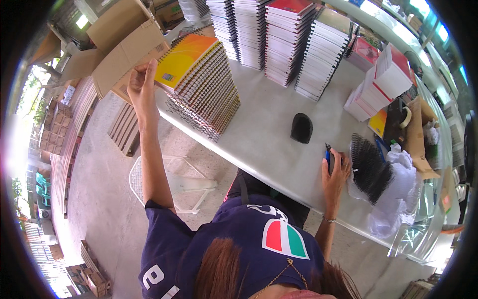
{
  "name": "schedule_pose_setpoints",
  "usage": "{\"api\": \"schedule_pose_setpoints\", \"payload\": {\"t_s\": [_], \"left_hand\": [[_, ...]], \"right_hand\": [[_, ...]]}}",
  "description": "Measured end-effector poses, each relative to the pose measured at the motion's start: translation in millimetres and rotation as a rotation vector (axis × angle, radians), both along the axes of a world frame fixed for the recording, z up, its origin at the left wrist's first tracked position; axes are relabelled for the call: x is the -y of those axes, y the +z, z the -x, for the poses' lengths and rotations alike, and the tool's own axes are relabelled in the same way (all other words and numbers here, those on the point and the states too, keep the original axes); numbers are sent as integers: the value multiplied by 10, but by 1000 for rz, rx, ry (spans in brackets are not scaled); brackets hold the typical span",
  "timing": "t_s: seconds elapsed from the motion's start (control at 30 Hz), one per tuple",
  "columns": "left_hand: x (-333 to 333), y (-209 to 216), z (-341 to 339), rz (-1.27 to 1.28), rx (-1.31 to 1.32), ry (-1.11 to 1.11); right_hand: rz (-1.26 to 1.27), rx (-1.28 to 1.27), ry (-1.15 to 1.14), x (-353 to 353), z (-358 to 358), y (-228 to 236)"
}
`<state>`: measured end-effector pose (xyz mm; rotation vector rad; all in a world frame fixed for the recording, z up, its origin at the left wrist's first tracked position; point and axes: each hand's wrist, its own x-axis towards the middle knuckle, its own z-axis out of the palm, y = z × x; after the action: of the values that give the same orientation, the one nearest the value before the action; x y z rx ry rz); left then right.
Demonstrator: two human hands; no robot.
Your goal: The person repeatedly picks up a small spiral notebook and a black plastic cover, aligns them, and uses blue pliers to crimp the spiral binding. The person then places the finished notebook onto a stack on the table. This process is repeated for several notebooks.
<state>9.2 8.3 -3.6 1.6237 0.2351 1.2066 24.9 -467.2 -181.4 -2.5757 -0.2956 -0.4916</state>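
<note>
Orange notebook [183, 56] pinched in left hand [142, 85]; right hand [336, 172] apparently grips blue tool [328, 155] beside black coils [369, 167].

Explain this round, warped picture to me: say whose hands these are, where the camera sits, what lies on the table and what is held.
There is no machine here. A person wears a wide fisheye camera on the head; it looks down, so edges bend. The left hand lifts the cover of the top orange notebook on a leaning stack. The right hand rests on the grey table, holding a blue tool beside a bundle of black spiral wires. A black dome-shaped object and more notebook stacks stand behind.
</note>
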Motion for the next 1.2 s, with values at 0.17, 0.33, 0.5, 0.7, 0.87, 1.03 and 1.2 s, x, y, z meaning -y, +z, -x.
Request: {"api": "schedule_pose_setpoints", "payload": {"t_s": [0.17, 0.33, 0.5, 0.7, 0.87, 1.03, 1.2], "left_hand": [[-167, -102, -74, -52, -62, -23], [-168, -158, 216, -176, -40, 254], [403, 6, 484, -427, 252, 436], [1313, -631, 511, -664, 113, -33], [2276, -1083, 126, -442, -526, -691], [2565, -1640, -361, -592, -370, -783], [2706, -1332, -617, -111, -732, -1000]], "right_hand": [[-38, -40, -6, -5, 61, 159], [-243, 164, 73, 288, -456, 477], [-72, 300, -86, 1136, -1428, 518], [231, 4, -21, 1491, -2024, 111], [287, 91, -25, 1433, -2010, 43], [237, 347, -67, 1669, -1857, 288], [-103, 302, -452, 1214, -829, 1073]]}}
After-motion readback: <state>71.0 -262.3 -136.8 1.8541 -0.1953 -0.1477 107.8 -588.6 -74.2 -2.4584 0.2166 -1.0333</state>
